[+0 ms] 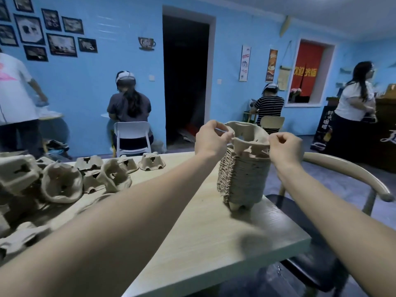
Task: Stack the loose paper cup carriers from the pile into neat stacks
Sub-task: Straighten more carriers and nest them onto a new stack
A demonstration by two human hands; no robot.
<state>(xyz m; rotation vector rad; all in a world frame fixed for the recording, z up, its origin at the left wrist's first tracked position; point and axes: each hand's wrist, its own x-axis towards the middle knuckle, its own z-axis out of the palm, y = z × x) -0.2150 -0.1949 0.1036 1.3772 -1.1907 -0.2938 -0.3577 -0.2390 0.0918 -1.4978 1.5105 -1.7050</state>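
Tall carrier stack (244, 181) stands upright; loose carriers (62, 181) scattered left.

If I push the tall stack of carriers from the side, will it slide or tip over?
Probably tip. The stack is tall, stands on small feet on the table, and already looks a little uneven. It is moulded pulp, so likely light. Both hands, left and right, pinch the top carrier, whose rim appears to bend.
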